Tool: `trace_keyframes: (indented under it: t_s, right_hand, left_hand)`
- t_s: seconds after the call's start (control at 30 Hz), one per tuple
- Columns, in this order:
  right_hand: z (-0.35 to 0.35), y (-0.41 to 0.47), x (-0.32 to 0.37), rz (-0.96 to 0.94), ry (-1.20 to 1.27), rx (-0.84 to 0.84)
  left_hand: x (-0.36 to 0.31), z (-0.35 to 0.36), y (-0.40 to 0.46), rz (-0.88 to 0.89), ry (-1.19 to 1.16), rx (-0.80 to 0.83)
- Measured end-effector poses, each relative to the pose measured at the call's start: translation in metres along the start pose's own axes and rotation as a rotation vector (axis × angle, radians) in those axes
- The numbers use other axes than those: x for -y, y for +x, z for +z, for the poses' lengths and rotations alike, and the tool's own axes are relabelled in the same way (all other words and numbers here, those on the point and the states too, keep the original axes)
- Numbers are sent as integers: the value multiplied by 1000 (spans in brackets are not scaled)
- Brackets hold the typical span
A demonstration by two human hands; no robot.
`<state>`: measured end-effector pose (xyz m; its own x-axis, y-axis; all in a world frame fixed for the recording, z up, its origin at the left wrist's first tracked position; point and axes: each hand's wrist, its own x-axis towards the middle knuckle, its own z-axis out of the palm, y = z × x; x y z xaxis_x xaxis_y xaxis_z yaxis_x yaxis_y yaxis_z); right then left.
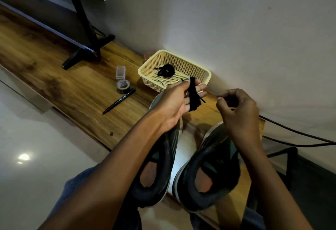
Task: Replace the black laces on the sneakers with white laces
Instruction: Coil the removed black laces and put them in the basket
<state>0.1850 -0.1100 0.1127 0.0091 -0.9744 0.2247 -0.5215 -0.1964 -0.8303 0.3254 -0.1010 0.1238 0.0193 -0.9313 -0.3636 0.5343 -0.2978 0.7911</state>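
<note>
Left hand (179, 98) holds a black fabric lace bundle (194, 96) wound around its straight fingers; right hand (236, 109) pinches the lace's end, above two dark sneakers (209, 168).

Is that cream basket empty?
No. The basket holds a bundled black lace, and a white strip, perhaps a lace, lies on its floor.

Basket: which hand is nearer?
Left. The left hand, wound with a black lace, overlaps the basket's front rim in the image; the right hand sits off to its right.
</note>
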Motion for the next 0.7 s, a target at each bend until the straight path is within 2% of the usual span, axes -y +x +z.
trace_keyframes:
  t_s: [0.17, 0.4, 0.57, 0.7]
  right_hand:
    - [9, -4, 3, -94, -10, 144]
    - [11, -5, 4, -116, -138, 101]
    - [10, -7, 12, -53, 23, -34]
    - [11, -11, 20, 71, 236, -26]
  left_hand:
    - [3, 4, -1, -21, 18, 39]
    - [4, 2, -1, 5, 73, 28]
    - [9, 5, 0, 168, 234, -106]
    - [14, 6, 3, 211, 321, -194]
